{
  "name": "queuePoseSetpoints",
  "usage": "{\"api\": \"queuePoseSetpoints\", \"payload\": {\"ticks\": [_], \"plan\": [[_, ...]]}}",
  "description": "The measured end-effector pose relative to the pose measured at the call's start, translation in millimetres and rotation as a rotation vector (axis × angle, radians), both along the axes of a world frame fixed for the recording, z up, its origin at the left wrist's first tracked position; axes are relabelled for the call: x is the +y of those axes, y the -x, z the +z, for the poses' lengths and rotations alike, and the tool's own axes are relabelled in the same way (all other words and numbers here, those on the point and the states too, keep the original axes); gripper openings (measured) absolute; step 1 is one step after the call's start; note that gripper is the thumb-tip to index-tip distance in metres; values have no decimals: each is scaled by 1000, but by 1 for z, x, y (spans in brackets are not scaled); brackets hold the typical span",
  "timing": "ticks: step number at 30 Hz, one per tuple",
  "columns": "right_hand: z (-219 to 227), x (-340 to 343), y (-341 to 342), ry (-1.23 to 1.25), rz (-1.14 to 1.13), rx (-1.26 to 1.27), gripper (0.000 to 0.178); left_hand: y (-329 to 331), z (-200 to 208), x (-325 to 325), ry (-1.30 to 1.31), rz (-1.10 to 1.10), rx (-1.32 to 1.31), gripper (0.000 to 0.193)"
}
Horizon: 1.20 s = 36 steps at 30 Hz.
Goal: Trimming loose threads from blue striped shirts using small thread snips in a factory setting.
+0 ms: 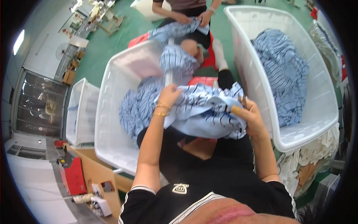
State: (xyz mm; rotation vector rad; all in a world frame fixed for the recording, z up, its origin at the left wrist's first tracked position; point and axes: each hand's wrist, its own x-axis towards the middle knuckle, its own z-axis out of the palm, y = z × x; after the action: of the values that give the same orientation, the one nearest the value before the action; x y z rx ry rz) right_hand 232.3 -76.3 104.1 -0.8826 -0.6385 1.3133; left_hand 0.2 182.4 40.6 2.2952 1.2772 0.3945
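A light-blue cloth piece with dark stripes, likely a garment (209, 112), lies bunched across my lap. My left hand (169, 95) is closed on its upper left edge, beside the rim of a white tub. My right hand (251, 116) grips the cloth's right end between thumb and fingers. A yellowish covering wraps that thumb, and a small dark thing shows by the fingers, too small to name. More of the striped cloth (136, 112) is heaped inside the left white tub (104, 123), and some hangs over its rim.
A second white tub (257, 78) with a striped cloth pile (281, 74) stands at the right. Opposite me a seated person (182, 7) handles similar cloth. Pale cloth (313, 156) lies below the right tub. A smaller white bin (80, 112) and a red box (72, 175) are at left.
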Motion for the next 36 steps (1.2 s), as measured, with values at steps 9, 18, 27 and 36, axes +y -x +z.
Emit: {"api": "queuePoseSetpoints", "payload": {"ticks": [9, 18, 27, 36], "plan": [[24, 1, -10, -40, -50, -66, 14, -4, 82, -46, 704, -305, -926, 41], [36, 4, -19, 10, -92, -259, 15, -39, -52, -68, 1423, -396, -865, 42], [66, 22, 2, -11, -41, -481, 13, -52, -29, -94, 1345, -533, -793, 42], [97, 49, 22, -113, -160, -280, 15, -56, 29, -114, 570, -738, -652, 42]]}}
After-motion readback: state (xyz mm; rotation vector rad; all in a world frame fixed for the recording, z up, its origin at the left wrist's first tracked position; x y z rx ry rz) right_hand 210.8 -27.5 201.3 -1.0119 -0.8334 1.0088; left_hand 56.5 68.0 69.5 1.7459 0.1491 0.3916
